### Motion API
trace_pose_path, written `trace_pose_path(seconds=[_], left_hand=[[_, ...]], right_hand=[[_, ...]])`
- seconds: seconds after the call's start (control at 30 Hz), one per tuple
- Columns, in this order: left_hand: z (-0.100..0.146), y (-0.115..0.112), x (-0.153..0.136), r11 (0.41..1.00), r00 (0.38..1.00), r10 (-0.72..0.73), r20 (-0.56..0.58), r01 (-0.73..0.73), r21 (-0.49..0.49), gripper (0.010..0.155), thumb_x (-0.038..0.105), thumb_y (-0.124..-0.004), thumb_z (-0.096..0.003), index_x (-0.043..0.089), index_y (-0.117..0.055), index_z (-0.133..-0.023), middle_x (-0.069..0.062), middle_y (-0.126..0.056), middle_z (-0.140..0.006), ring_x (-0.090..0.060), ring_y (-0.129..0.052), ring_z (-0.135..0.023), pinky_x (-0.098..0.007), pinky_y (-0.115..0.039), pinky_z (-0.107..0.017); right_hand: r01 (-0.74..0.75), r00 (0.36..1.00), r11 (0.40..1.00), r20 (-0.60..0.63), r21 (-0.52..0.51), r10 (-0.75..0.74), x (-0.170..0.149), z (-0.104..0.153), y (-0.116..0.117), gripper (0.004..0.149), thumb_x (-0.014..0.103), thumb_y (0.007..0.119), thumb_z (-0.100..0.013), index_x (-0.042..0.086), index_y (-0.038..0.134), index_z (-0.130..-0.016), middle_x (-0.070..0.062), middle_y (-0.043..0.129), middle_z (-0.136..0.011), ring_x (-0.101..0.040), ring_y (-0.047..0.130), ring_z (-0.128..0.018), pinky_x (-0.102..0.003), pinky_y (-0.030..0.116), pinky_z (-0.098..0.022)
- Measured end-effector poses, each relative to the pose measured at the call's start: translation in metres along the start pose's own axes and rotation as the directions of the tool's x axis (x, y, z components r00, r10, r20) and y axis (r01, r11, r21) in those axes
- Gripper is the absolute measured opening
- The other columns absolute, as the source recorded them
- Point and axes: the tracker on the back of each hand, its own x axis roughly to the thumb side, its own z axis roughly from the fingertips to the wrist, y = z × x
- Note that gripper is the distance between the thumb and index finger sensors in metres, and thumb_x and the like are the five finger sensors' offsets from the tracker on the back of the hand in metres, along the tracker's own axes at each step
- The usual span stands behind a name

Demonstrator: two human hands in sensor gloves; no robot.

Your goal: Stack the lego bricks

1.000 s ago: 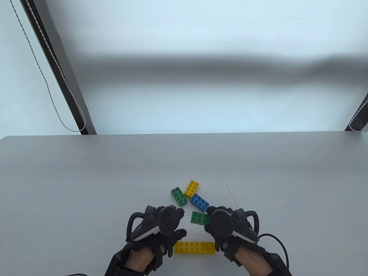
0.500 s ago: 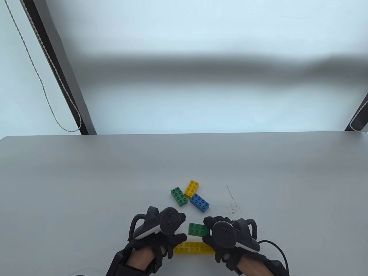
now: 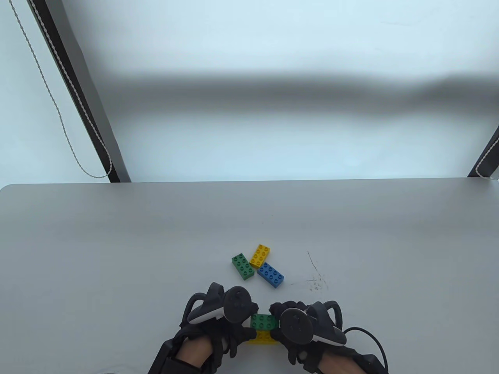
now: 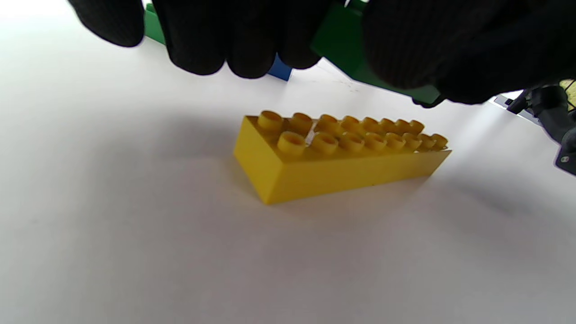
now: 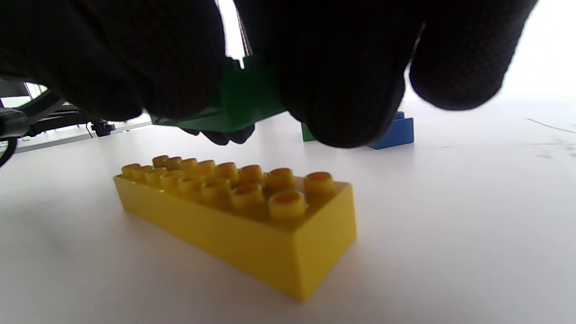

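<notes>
A green brick hangs just above a long yellow brick near the table's front edge. My right hand grips its right end. My left hand holds its left end between fingers and thumb. In the left wrist view my fingers hang over the long yellow brick, with the green brick behind them and clear of its studs. In the right wrist view my fingers pinch the green brick above the long yellow brick.
Three loose bricks lie close together farther back: a green one, a yellow one and a blue one. Scratch marks show on the grey table to their right.
My right hand lifted the green brick off the table and carried it toward me, over the long yellow brick. My left hand moved right and took its left end.
</notes>
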Motion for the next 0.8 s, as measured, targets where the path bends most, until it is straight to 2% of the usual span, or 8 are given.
trace_pose_path(seconds=[0.8], left_hand=[[-0.005, -0.009, 0.014, 0.995, 0.997, -0.075, 0.018, 0.076, -0.061, 0.068, 0.054, -0.083, -0.0361, 0.022, -0.071, -0.095, -0.009, -0.077, -0.104, -0.034, -0.077, -0.094, -0.061, -0.063, -0.068]], right_hand=[[-0.071, 0.996, 0.992, 0.052, 0.106, 0.066, 0.01, 0.0, 0.008, 0.065, 0.044, 0.093, -0.029, 0.014, 0.076, -0.083, -0.013, 0.088, -0.08, -0.029, 0.098, -0.054, -0.053, 0.083, -0.046]])
